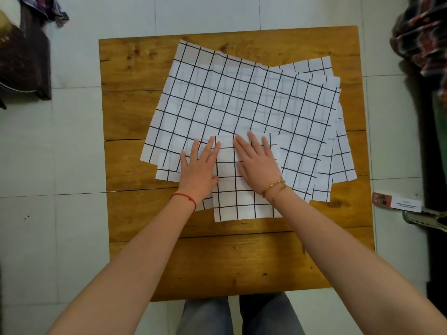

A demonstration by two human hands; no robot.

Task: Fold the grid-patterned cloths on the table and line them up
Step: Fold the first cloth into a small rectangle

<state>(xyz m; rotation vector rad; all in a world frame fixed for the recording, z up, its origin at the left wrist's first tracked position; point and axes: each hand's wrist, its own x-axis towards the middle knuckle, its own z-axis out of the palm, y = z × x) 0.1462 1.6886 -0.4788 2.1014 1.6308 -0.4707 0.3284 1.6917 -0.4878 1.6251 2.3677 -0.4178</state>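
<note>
Folding work on a wooden table appears to be at an early stage: one folded cloth, a small grid-patterned rectangle, lies at the near edge of a fanned pile of unfolded cloths that remain spread flat, overlapping and askew across the middle of the table. No lined-up row exists yet. Both hands lie flat with fingers spread, holding nothing; the left hand and right hand press the folded piece smooth.
</note>
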